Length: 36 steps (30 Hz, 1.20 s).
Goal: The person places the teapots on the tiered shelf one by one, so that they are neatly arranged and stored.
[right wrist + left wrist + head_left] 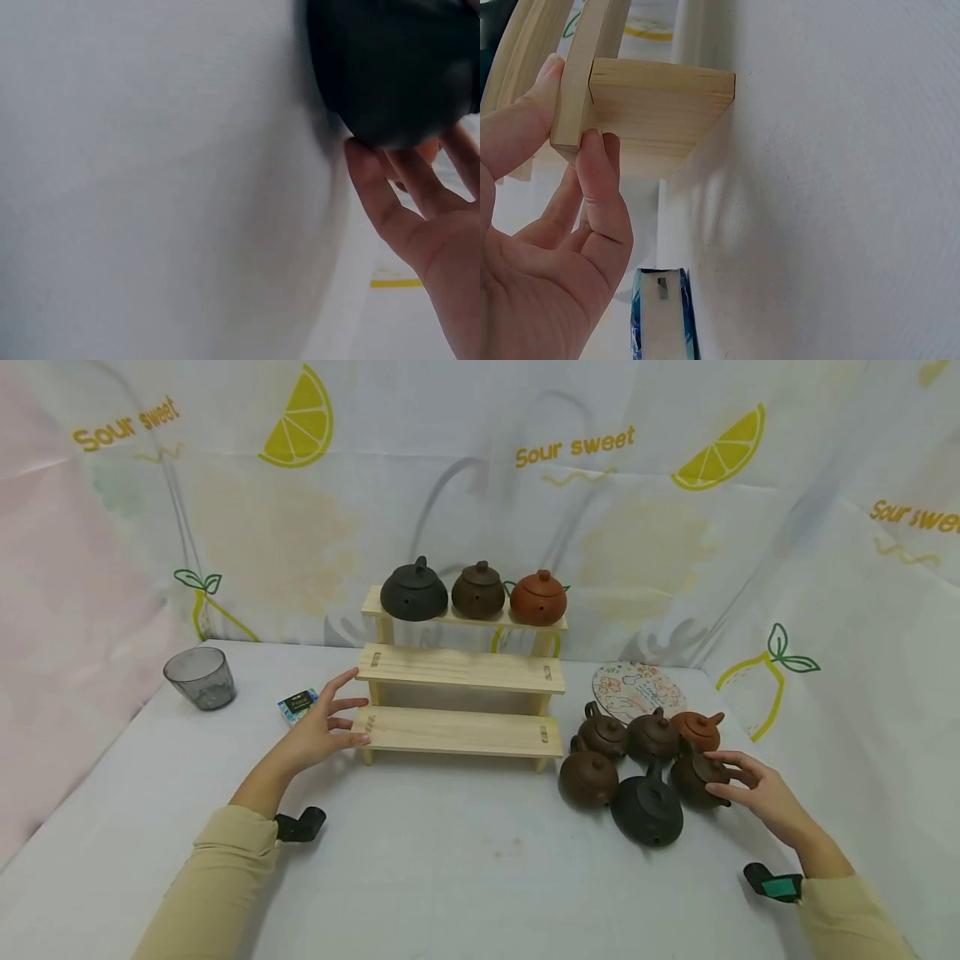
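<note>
A tiered wooden display stand [457, 731] rises in steps at the middle of the table. My left hand [326, 727] is at its left side and pinches the end of a board [576, 97] between thumb and fingers. Three teapots line the top tier: a black one [414, 593], a dark brown one [477, 593] and a reddish one [538, 600]. To the right of the stand, my right hand [753, 785] holds a brown teapot [693, 777] by its right side, with thumb and fingers spread around the body. The right wrist view shows the fingertips against its dark surface.
Close by the held teapot stand a black teapot [648, 810], a reddish one [697, 731] and several brown ones [588, 779]. Behind them lies a round patterned mat [633, 685]. A grey glass [202, 681] and a small blue packet [294, 703] are left of the stand.
</note>
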### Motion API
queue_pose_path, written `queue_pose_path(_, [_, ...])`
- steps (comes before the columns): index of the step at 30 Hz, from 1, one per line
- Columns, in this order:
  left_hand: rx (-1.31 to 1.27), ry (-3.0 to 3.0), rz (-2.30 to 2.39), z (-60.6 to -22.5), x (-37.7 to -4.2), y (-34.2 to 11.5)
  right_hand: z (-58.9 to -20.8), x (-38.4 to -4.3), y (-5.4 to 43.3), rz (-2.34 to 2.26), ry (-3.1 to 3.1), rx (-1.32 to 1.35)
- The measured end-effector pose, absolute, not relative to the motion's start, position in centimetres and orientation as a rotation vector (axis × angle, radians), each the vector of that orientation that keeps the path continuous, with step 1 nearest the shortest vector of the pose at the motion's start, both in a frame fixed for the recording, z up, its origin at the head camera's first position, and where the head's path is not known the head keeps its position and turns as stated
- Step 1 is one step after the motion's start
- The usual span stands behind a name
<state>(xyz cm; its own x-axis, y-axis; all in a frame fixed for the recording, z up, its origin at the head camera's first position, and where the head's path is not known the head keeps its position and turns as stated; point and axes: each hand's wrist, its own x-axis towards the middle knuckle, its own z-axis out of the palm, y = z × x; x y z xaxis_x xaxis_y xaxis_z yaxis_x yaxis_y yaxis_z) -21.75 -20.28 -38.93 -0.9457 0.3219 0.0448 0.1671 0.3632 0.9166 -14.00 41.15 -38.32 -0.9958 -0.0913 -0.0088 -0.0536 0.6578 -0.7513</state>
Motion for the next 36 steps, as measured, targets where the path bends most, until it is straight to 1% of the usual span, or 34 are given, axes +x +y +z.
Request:
queue_pose_path(6, [0.455, 2.471, 1.64, -38.9, -21.7, -20.3, -38.3, -14.0, 41.5, -1.242, 2.782, -0.152])
queue_pose_path(14, [0.432, 2.487, 1.62, -38.8, -21.7, -20.2, -39.0, -14.1, 41.7, -1.328, 2.687, -0.238])
queue_pose_path(27, [0.451, 2.481, 1.631, -38.9, -21.8, -20.3, -38.5, -14.4, 40.6, -1.225, 2.764, -0.094])
queue_pose_path(32, [0.46, 2.484, 1.629, -39.0, -21.9, -20.3, -38.1, -14.7, 40.8, -1.193, 2.848, -0.099])
queue_pose_path(36, [0.455, 2.48, 1.631, -39.0, -21.9, -20.3, -37.0, -14.8, 40.9, -1.161, 2.891, -0.124])
